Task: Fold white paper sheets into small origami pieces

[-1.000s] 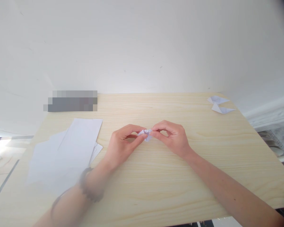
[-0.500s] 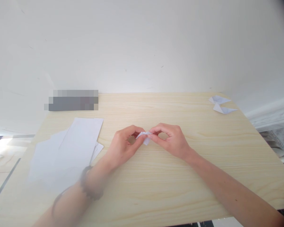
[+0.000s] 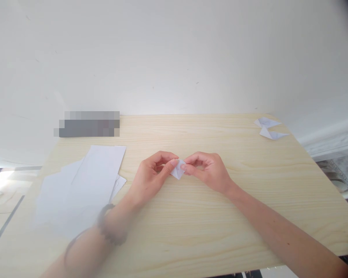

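A small piece of folded white paper [image 3: 178, 172] is held between both hands over the middle of the table. My left hand [image 3: 156, 172] pinches its left side, thumb in front and fingers behind. On the right side, the thumb and fingertips of my right hand [image 3: 209, 170] are closed on it too. The paper shows a diamond-like shape with a crease down its face and a point toward me. Fingertips cover its upper and side edges. A dark beaded bracelet [image 3: 111, 224] circles my left wrist.
White paper sheets [image 3: 95, 181] lie overlapped on the table [image 3: 191, 231] at the left. Two folded paper pieces [image 3: 274, 134] rest near the far right corner. A blurred-out dark object [image 3: 88, 127] sits at the back left, against the white wall [image 3: 174, 58].
The folded paper has turned so that its flat creased face shows, where before it was seen bunched with a raised upper edge. Both hands keep their pinch in nearly the same place.
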### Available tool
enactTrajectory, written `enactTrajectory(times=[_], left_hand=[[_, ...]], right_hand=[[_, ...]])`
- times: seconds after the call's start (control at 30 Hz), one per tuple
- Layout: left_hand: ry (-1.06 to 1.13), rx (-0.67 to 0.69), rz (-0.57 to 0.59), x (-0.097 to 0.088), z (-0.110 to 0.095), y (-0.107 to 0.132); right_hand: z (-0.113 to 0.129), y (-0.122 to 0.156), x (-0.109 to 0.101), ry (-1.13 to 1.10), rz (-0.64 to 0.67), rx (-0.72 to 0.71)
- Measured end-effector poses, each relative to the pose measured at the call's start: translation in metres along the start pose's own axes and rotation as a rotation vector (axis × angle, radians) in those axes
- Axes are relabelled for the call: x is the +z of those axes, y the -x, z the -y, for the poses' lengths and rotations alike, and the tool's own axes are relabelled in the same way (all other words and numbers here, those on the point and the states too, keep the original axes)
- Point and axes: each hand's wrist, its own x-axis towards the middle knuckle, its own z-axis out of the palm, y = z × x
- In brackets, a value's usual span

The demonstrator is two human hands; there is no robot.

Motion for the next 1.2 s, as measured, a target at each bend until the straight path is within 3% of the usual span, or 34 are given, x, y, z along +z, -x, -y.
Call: enactTrajectory(times=[0.23, 0.93, 1.07, 1.2], left_hand=[[-0.099, -0.099, 0.146, -0.0019, -0.0040, 0.0005], [-0.118, -0.124, 0.135, -0.0005, 0.0009, 0.0002], [-0.109, -0.022, 0.110, 0.0013, -0.0032, 0.0010], [-0.107, 0.028, 0.102, 0.0008, -0.0035, 0.0016]], right_hand=[[0.0033, 0.0012, -0.0008, 0.004, -0.025, 0.014], [0.0012, -0.0024, -0.0018, -0.082, 0.021, 0.026], [-0.0011, -0.0009, -0.0001, -0.011, -0.017, -0.045], [-0.0009, 0.0023, 0.0004, 0.143, 0.025, -0.194]])
